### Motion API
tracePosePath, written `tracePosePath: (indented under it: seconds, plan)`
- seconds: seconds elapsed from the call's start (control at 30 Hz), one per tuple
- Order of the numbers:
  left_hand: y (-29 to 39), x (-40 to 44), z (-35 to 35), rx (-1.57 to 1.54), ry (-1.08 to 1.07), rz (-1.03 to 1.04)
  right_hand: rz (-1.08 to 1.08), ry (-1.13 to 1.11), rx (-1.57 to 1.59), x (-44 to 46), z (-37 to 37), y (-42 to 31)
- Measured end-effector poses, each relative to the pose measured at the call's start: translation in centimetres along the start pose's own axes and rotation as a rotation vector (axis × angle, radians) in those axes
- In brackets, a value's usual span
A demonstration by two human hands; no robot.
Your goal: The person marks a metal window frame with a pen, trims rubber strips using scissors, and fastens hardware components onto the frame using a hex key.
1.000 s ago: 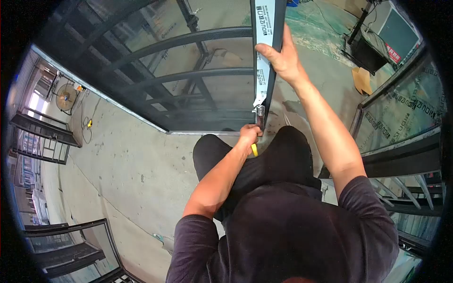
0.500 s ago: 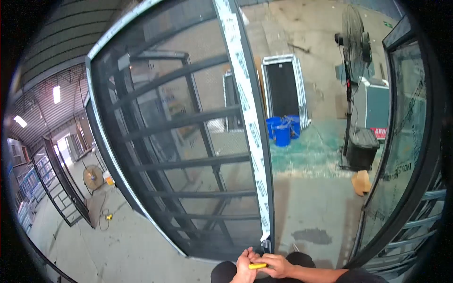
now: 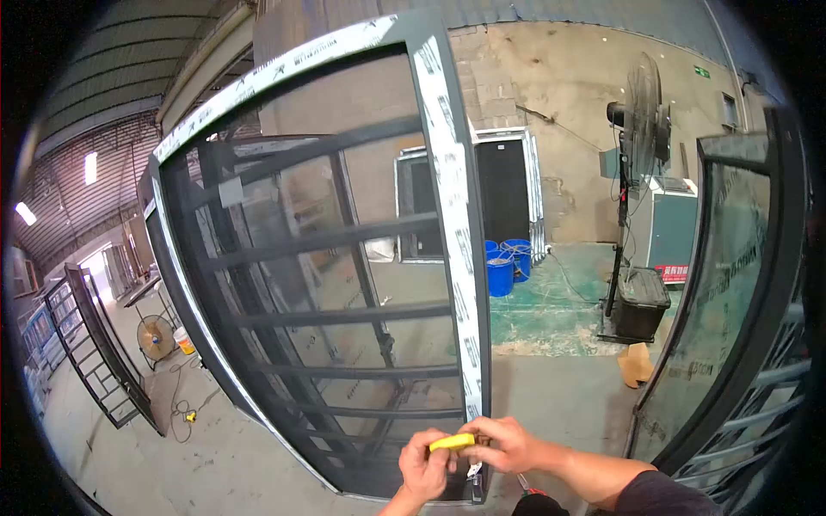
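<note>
A small, flat, yellow object (image 3: 453, 441), whose kind I cannot make out, is between my hands near the lower corner of a dark-framed screen panel (image 3: 449, 172). My left hand (image 3: 423, 466) is closed at its left end. My right hand (image 3: 506, 445) pinches the right end between thumb and fingers. Behind the hands runs the panel's upright edge, covered with white printed protective film. Below my right hand, a thin tool with a red part (image 3: 529, 488) shows near my dark clothing.
Another dark glazed frame (image 3: 731, 284) stands at the right, with metal bars behind it. Farther back are blue buckets (image 3: 500, 277), a standing fan (image 3: 645, 120), a black bin (image 3: 641, 305) and leaning panels (image 3: 506, 185). A floor fan (image 3: 156, 338) and cable lie left.
Both hands have risen with the yellow object, from the panel's bottom corner to slightly higher along its edge. The view has tilted up, showing the panel's top rail.
</note>
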State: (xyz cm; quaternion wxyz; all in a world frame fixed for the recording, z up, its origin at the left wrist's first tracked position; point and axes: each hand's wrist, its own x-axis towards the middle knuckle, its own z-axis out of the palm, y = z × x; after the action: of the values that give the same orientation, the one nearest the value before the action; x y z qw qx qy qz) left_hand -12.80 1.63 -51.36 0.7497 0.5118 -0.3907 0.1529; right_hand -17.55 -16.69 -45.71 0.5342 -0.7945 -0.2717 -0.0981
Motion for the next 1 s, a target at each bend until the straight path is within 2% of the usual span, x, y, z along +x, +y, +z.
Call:
tracePosePath:
  seconds: [0.1,0.13,0.17,0.2,0.3,0.33,0.43,0.57,0.6,0.67,0.73,0.77,0.83,0.93,1.0]
  plan:
    - [5.1,7.3,1.6,-0.01,-0.004,-0.052,-0.323,-0.022,-0.301,4.1,-4.2,-5.0]
    - [6.5,9.7,1.7,0.06,-0.074,0.003,-0.33,-0.004,-0.25,5.3,-5.4,-7.7]
    - [8.3,12.3,1.7,0.131,-0.146,0.053,-0.32,-0.012,-0.29,6.6,-6.9,-9.6]
    - [10.7,14.9,2.1,0.165,-0.161,0.017,-0.308,-0.021,-0.329,7.7,-8.4,-11.3]
    - [16.5,23.0,2.5,0.35,-0.329,0.143,-0.217,-0.045,-0.37,10.9,-12.6,-18.2]
    - [19.0,25.6,3.0,0.445,-0.396,0.216,-0.233,0.009,-0.363,12.0,-13.3,-20.8]
    - [23.8,31.1,3.7,0.605,-0.448,0.296,-0.12,0.095,-0.1,14.5,-14.6,-27.5]
    - [28.3,36.2,4.6,0.652,-0.626,0.411,-0.323,0.26,-0.368,16.8,-15.7,-30.3]
    - [29.0,37.2,4.4,0.706,-0.688,0.377,-0.352,0.324,-0.417,17.3,-15.6,-31.1]
    - [29.9,40.1,3.4,0.76,-0.801,0.498,-0.401,0.355,-0.525,18.1,-15.5,-31.5]
    - [30.8,44.2,2.3,0.808,-0.687,0.69,-0.419,0.506,-0.647,19.1,-15.4,-32.5]
    - [31.0,46.5,1.9,0.845,-0.612,0.699,-0.436,0.612,-0.723,19.6,-15.3,-33.0]
    - [32.5,51.4,2.2,0.99,-0.588,0.835,-0.46,0.808,-0.787,20.6,-15.3,-34.1]
    - [31.4,56.7,3.2,1.265,-0.75,0.803,-0.489,0.966,-0.851,22.4,-16.1,-34.0]
    - [30.7,58.7,4.0,1.412,-0.972,0.482,-0.475,0.961,-0.921,23.7,-16.6,-33.8]
